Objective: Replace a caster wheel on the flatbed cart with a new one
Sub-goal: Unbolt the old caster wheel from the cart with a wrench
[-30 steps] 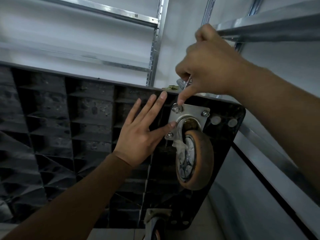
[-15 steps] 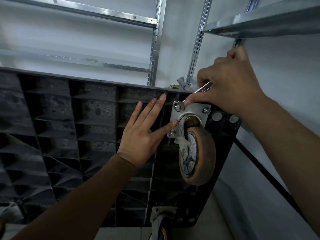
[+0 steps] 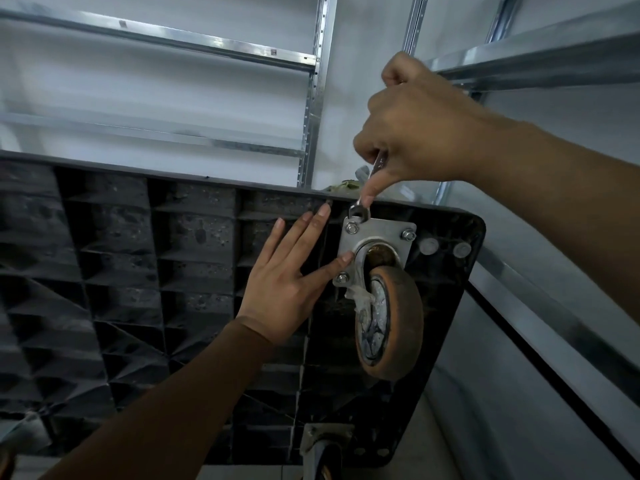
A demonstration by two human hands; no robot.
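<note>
Pale walls and bare galvanised steel shelving (image 3: pixel 311 109) back a black ribbed plastic flatbed cart (image 3: pixel 121 271) tipped up on edge, its underside facing the camera. Nearest, the left hand (image 3: pixel 287 285) lies flat against the ribs with straight fingers, the thumb tip touching the edge of the square zinc-plated mounting plate (image 3: pixel 377 233). Below that plate hangs the worn orange-treaded caster wheel (image 3: pixel 391 320), bolted at the cart's upper right corner; a second caster (image 3: pixel 322 452) shows at the bottom edge. Further up, the right hand (image 3: pixel 415 129) is clenched round a slim silver open-ended spanner (image 3: pixel 363 202), index finger extended along the shank, the spanner's head just above the top-left hex nut (image 3: pixel 352 227), not plainly seated. Nuts show at three corners; the fourth is hidden. The caster looks rigid and fairly heavy; once the nuts come off it will likely drop, so hold it by the fork or plate
</note>
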